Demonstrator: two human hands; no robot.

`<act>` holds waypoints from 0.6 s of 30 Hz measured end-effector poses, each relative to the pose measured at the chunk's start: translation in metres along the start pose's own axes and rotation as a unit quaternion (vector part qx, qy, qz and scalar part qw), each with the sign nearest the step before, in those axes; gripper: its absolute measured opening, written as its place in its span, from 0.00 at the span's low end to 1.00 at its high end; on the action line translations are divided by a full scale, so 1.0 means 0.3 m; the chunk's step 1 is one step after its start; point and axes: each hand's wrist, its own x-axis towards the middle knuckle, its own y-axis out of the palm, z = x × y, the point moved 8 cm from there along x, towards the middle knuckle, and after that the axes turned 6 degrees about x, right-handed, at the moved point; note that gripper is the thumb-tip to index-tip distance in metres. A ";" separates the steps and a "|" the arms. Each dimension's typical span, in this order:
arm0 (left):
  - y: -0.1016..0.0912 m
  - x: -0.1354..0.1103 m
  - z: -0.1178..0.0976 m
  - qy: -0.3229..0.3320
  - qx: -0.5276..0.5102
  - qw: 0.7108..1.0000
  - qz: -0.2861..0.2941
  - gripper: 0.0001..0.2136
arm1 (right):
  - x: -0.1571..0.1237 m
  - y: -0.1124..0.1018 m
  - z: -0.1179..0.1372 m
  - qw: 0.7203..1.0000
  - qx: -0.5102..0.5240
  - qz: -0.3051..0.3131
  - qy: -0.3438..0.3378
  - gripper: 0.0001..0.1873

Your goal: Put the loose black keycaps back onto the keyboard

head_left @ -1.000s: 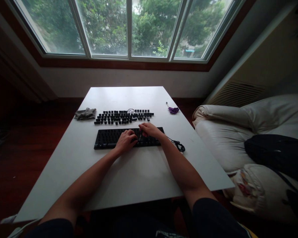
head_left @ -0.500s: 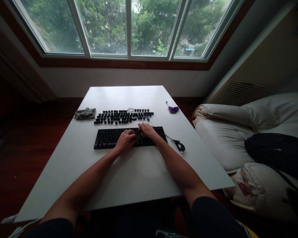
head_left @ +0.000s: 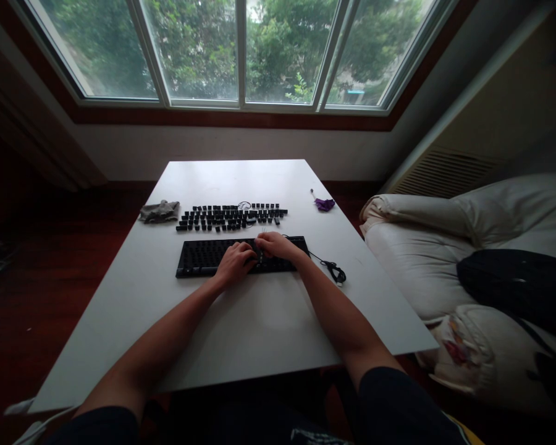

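Note:
A black keyboard [head_left: 199,258] lies across the middle of the white table [head_left: 241,327]. My left hand [head_left: 234,262] rests on its middle with fingers curled down onto it. Right beside it, my right hand [head_left: 275,245] is closed in a pinch on a thin tool whose tip points down at the keyboard; the tool is too small to name. Behind the keyboard, several loose black keycaps [head_left: 227,217] lie in rows on the table. The keyboard's black cable [head_left: 332,269] coils off its right end.
A grey cloth [head_left: 159,212] lies at the left of the keycaps. A small purple object [head_left: 324,203] sits at the far right of the table. A white cushioned seat [head_left: 449,247] with a dark bag [head_left: 519,284] stands to the right. Windows fill the wall behind.
My right hand shifted slightly left along the keyboard and dipped closer to my left hand. The left hand stayed in place.

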 end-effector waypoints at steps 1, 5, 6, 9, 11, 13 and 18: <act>0.000 -0.001 0.000 -0.001 0.000 1.000 0.001 0.06 | -0.014 0.006 0.021 0.999 -0.016 0.026 -0.012 0.17; 0.001 -0.002 0.002 -0.002 0.000 1.000 0.006 0.06 | -0.068 0.007 0.083 0.993 -0.076 0.089 -0.026 0.13; 0.001 -0.002 0.003 -0.003 0.001 1.000 0.006 0.06 | -0.078 0.003 0.094 0.991 -0.087 0.093 -0.026 0.13; 0.001 -0.002 0.004 -0.001 0.003 1.000 0.006 0.07 | -0.098 0.007 0.117 0.989 -0.098 0.111 -0.019 0.15; 0.001 -0.002 0.004 0.001 0.005 1.000 0.006 0.07 | -0.106 0.014 0.127 0.988 -0.106 0.114 -0.017 0.14; 0.001 -0.002 0.003 0.000 0.007 1.000 0.005 0.07 | -0.110 0.022 0.131 0.986 -0.122 0.113 -0.016 0.12; -0.005 -0.001 -0.004 -0.002 0.007 1.000 0.006 0.07 | -0.108 0.043 0.131 0.978 -0.174 0.112 -0.020 0.08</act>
